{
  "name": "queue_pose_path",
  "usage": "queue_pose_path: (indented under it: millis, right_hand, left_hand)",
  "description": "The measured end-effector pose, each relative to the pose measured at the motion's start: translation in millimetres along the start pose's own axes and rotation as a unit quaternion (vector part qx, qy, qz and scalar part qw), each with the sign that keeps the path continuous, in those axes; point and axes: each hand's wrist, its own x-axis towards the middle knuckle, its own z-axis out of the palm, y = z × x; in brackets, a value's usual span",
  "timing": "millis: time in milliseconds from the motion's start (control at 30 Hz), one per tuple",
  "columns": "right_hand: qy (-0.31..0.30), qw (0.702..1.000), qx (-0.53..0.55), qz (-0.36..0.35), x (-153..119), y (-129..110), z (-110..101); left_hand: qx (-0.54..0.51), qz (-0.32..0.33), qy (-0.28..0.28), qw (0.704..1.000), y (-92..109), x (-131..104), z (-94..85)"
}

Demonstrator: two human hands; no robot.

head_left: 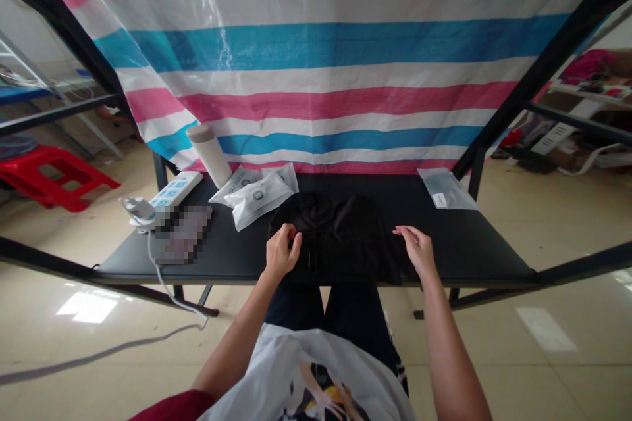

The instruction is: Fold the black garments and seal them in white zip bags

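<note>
"So, how are we holding our hands?"

"We're curling the fingers of our left hand towards the thumb, at the left part of the black cloth. Whether we're pinching any fabric, we can't tell."

"And our right hand?"

"We're bringing its fingertips close together by the cloth's right edge, but we aren't seeing well enough to tell whether they're touching or gripping it."

"Which way is the cloth lying?"

"It's stretching mostly sideways between our hands, rumpled on the black tabletop. Our left hand is overlapping it, so that's the nearer one."

"What containers are we seeing farther out?"

"Beyond our left hand, white pouches are overlapping. They're looking plump, but they're hiding whatever they're holding. Just behind them a pale bottle is standing with its grey cap on, so we aren't seeing inside."

"And on our right?"

"A translucent bag is lying flat near the far corner, showing a small white label. We can't tell if it's holding anything else."

"Over to the left?"

"A white power strip is resting there, beside a pixelated flat object."
</note>
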Motion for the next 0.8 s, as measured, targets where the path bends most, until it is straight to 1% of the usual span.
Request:
queue_pose_path:
  millis: [200, 333, 600, 800]
  right_hand:
    - [0.001, 1.000, -0.006, 0.013, -0.1, 0.5, 0.1]
    - [-0.002, 1.000, -0.003, 0.018, 0.4, 0.3, -0.3]
    - [0.039, 0.999, 0.009, 0.020, 3.6, 7.5, -3.1]
    - [0.053, 0.997, 0.036, 0.036, 3.2, 10.0, -2.5]
  left_hand:
    - [-0.035, -0.019, 0.023, 0.999, -3.2, -1.2, 0.2]
    - [-0.071, -0.045, 0.038, 0.996, -7.4, -1.8, 0.9]
    - [-0.133, -0.099, 0.076, 0.983, -12.1, -1.0, 2.3]
    - [-0.159, -0.104, 0.071, 0.979, -16.7, -2.4, 5.5]
